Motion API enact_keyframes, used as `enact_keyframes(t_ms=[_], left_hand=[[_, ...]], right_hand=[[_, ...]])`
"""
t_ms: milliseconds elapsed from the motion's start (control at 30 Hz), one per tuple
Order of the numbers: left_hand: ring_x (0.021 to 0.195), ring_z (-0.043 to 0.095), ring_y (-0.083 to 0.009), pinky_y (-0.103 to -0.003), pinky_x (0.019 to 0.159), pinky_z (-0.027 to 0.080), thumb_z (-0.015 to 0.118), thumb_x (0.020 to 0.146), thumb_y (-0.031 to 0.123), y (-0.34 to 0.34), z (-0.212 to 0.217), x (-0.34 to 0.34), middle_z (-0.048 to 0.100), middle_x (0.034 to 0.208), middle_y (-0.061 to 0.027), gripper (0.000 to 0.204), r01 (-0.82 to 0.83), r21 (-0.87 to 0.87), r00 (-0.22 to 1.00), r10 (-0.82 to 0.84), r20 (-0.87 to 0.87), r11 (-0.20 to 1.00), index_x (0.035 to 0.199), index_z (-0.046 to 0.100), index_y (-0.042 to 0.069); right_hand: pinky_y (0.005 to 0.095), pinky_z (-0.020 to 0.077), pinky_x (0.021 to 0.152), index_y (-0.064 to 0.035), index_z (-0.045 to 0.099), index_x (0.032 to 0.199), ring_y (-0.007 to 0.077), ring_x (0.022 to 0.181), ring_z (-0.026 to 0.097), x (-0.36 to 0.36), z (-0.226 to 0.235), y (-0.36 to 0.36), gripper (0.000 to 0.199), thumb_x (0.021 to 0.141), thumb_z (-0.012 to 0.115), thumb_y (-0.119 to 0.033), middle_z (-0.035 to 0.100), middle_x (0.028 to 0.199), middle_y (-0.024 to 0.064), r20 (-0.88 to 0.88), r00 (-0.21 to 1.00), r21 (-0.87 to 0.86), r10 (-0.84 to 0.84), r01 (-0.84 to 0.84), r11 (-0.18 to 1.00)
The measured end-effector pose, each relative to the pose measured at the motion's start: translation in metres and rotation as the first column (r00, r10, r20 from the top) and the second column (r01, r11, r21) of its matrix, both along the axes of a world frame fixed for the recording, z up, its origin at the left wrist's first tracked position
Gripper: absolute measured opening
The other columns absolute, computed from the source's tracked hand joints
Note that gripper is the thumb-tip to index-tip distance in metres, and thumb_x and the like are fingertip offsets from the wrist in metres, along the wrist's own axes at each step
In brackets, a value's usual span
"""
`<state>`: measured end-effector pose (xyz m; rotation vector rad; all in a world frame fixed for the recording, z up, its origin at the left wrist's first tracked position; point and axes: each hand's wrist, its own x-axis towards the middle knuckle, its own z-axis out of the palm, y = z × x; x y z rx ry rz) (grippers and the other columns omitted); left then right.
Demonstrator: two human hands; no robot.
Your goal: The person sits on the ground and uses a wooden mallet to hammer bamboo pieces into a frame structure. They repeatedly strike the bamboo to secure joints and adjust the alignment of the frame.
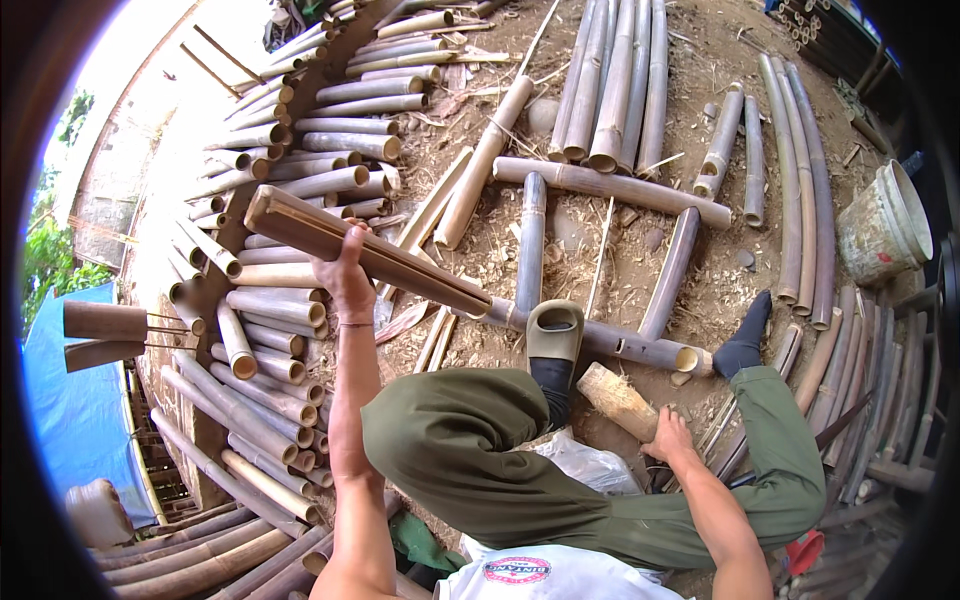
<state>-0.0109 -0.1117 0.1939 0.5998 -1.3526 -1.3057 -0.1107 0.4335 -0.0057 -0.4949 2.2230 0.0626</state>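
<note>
My left hand (345, 272) is closed round a length of split bamboo (370, 255), raised aslant with its lower end by the bamboo frame (600, 335) on the ground. Dark lengthwise gaps run along this piece. Down at the right, my right hand (670, 437) grips the near end of a short, thick wooden block (617, 400), pale and frayed on top; its fingers are partly hidden. The frame has two long poles joined by two shorter ones. My sandalled foot (553, 335) rests against its near pole, and my dark-socked foot (745, 335) is beside that pole's right end.
Stacked bamboo lengths (270, 350) fill the left side. Long poles (610, 85) lie at the far middle, with more bamboo (800, 190) at the right near a white bucket (882, 225). Wood chips litter the dirt. A plastic bag (590, 462) lies between my legs.
</note>
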Motion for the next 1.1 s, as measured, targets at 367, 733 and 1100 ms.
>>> enact_keyframes(t_ms=[367,733,1100], left_hand=[[0.093,0.068,-0.0237,-0.038,0.087,0.057,0.073,0.083,0.002,0.01,-0.022,0.001,0.065,0.106,-0.0152,0.048,-0.043,-0.118,0.997,0.05,0.057,0.992,0.124,0.049,-0.003],[0.099,0.067,-0.0221,-0.035,0.089,0.058,0.081,0.077,0.002,0.073,-0.032,-0.009,0.064,0.11,-0.0151,0.068,-0.031,-0.211,0.974,0.077,0.212,0.977,0.133,0.041,-0.003],[0.088,0.068,-0.0195,-0.033,0.08,0.06,0.086,0.072,0.013,0.072,0.015,-0.031,0.064,0.107,-0.0118,0.066,-0.192,-0.287,0.947,0.254,0.196,0.938,0.126,0.051,0.0]], right_hand=[[0.0443,0.0456,0.105,0.0004,0.048,0.13,0.0395,0.125,0.052,-0.012,0.012,0.005,0.086,0.061,0.089,-0.033,0.053,0.131,0.0254,0.133,0.989,-0.059,-0.069,0.077,0.995],[0.0394,0.0456,0.105,0.002,0.043,0.143,0.0322,0.123,0.06,-0.089,0.216,-0.036,0.102,0.058,0.088,-0.029,0.062,0.129,0.0254,0.236,0.971,-0.512,-0.034,0.154,0.845],[0.0472,0.0477,0.106,-0.0176,0.039,0.152,0.0355,0.119,0.062,-0.152,0.378,-0.29,0.098,0.066,0.085,-0.02,0.059,0.136,0.0191,-0.716,0.698,-0.682,0.031,-0.708,0.185]])
